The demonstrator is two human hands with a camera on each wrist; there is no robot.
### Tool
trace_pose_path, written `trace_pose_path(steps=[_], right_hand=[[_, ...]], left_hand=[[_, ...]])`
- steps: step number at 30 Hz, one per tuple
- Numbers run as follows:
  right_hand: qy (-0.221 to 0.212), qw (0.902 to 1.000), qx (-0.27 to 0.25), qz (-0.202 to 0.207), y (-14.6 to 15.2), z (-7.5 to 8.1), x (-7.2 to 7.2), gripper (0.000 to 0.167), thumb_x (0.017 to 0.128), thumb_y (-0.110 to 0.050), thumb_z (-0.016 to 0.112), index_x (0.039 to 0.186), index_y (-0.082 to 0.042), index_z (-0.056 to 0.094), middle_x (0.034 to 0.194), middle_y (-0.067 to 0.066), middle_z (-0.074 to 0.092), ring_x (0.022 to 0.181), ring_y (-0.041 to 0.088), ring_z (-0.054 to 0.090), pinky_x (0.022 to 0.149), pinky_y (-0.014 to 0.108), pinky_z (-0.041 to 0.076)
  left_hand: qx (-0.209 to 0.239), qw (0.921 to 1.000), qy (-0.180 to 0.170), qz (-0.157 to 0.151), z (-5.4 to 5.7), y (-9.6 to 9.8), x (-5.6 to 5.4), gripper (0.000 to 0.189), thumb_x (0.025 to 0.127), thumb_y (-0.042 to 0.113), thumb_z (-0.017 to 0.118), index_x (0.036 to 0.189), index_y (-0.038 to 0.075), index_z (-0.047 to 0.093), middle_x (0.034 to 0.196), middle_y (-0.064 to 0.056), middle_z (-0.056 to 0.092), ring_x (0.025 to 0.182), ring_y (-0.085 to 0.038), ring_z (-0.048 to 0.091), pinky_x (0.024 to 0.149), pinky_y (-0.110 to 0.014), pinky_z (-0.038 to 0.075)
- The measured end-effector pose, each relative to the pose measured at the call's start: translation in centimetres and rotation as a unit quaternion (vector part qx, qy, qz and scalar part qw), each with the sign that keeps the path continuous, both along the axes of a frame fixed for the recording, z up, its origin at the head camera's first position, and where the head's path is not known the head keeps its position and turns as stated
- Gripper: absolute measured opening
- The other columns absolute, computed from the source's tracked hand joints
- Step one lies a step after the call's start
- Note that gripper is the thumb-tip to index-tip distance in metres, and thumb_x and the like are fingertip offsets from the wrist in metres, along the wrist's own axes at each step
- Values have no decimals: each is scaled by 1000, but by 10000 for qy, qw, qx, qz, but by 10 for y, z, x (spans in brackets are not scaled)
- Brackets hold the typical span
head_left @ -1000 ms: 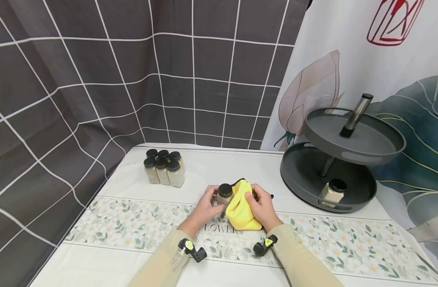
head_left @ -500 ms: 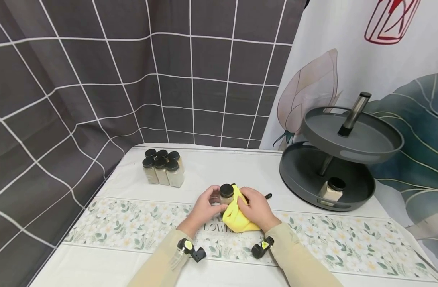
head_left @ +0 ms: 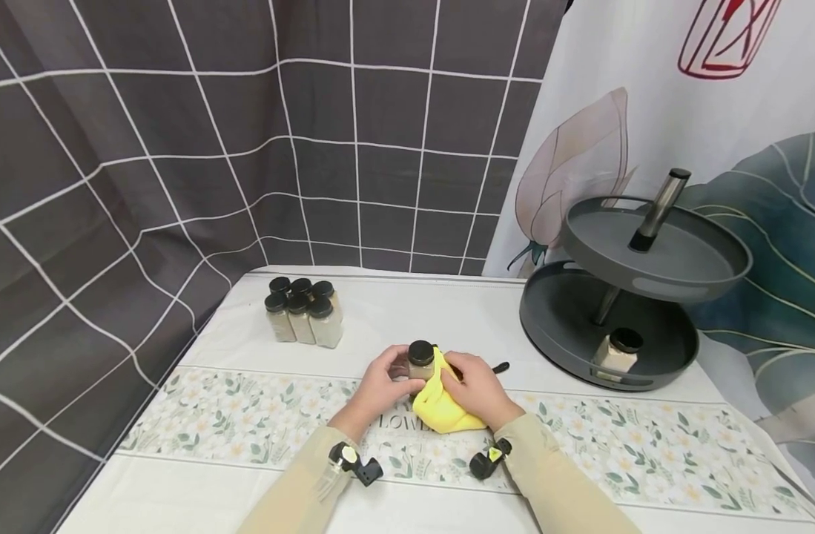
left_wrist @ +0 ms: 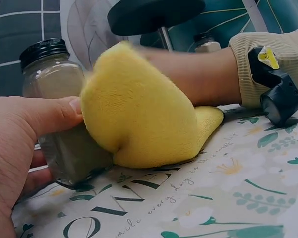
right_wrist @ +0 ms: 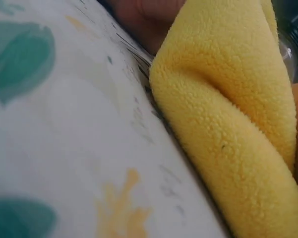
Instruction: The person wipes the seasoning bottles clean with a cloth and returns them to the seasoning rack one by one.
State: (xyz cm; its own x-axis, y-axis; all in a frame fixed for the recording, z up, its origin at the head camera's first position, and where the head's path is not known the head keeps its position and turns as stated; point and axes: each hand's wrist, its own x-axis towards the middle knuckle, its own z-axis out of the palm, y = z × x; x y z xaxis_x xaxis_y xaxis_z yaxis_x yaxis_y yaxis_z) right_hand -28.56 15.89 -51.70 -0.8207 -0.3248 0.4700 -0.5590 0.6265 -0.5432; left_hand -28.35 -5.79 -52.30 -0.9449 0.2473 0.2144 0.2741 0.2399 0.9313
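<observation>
My left hand [head_left: 378,389] grips a square glass jar [left_wrist: 72,148] with a black lid and pale contents, its thumb across the near side. The jar stands slightly tilted close over the patterned tablecloth in the left wrist view. Against the jar's right side my right hand [head_left: 477,389] holds a fluffy yellow cloth [head_left: 440,408], bunched in folds. The cloth fills much of the right wrist view and hides the right fingertips. A thin black end [head_left: 501,367] sticks out behind the right hand.
Several similar black-lidded jars [head_left: 300,325] stand grouped at the back left. On the right is a two-tier dark grey round tray [head_left: 547,326] with a metal post [head_left: 666,200]; one jar [head_left: 616,357] sits on its lower tier. A grid-patterned curtain [head_left: 394,170] hangs behind.
My right hand has moved left and closer to the jar, pressing the yellow cloth nearer to its side and bunching it lower. The jar has shifted very little in my left hand.
</observation>
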Motion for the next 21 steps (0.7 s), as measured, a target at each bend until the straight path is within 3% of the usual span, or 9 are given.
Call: trace_pose_path(steps=[2, 6, 8, 12, 14, 18, 20, 21], right_hand=[[211, 9998, 40, -28, 1, -1, -1, 3, 94, -17, 65, 96, -18, 67, 82, -8, 58, 72, 8, 50, 65, 30, 46], [917, 9950, -365, 125, 2, -1, 0, 11, 93, -11, 66, 104, -12, 68, 90, -1, 63, 76, 14, 55, 66, 33, 49], [722, 9964, -427, 123, 2, -1, 1, 11, 94, -12, 66, 104, -13, 69, 89, -2, 64, 76, 13, 55, 66, 33, 49], [-101, 9999, 76, -119, 1, -1, 1, 5, 96, -20, 65, 97, -19, 69, 81, -10, 60, 73, 8, 51, 66, 30, 46], [43, 9996, 219, -175, 1, -2, 0, 3, 95, -20, 66, 94, -19, 68, 79, -10, 59, 72, 8, 50, 64, 30, 45], [1022, 9947, -127, -65, 2, -2, 2, 11, 90, -13, 69, 101, -13, 70, 86, -3, 65, 74, 14, 55, 65, 35, 50], [1040, 9943, -247, 1, 2, -1, 3, 14, 90, -12, 70, 104, -12, 70, 86, -2, 66, 74, 14, 56, 64, 34, 50], [855, 9961, -203, 17, 2, -1, 2, 12, 92, -13, 69, 103, -13, 70, 84, -4, 64, 73, 12, 55, 63, 32, 49]], left_hand=[[-26, 10000, 4, 34, 0, -1, 0, 56, 82, 17, 85, 133, 11, 61, 119, -7, 65, 110, -24, 63, 98, -33, 55], [-50, 10000, 3, 9, 1, -1, -1, 53, 83, 11, 82, 132, 8, 61, 118, -8, 64, 110, -25, 63, 97, -32, 55], [-62, 10000, -28, 12, 1, -1, 0, 54, 83, 10, 81, 132, 7, 60, 118, -9, 63, 111, -26, 63, 98, -33, 55], [-156, 9998, -90, 32, 3, -1, 1, 57, 83, 18, 84, 134, 11, 60, 121, -7, 64, 113, -25, 62, 101, -36, 54], [-194, 9997, -135, 37, 3, -1, 1, 58, 82, 20, 85, 134, 12, 60, 122, -6, 64, 114, -24, 62, 101, -36, 53], [-134, 9998, -151, -27, 3, -2, 0, 55, 83, 11, 82, 133, 8, 60, 119, -8, 64, 113, -25, 63, 100, -34, 54], [-117, 9998, -147, -50, 2, -2, 0, 54, 83, 8, 81, 133, 7, 59, 119, -9, 64, 112, -25, 63, 99, -33, 54], [-118, 9998, -139, -62, 2, -3, 0, 55, 83, 8, 81, 133, 7, 59, 119, -9, 64, 112, -25, 63, 99, -34, 55]])
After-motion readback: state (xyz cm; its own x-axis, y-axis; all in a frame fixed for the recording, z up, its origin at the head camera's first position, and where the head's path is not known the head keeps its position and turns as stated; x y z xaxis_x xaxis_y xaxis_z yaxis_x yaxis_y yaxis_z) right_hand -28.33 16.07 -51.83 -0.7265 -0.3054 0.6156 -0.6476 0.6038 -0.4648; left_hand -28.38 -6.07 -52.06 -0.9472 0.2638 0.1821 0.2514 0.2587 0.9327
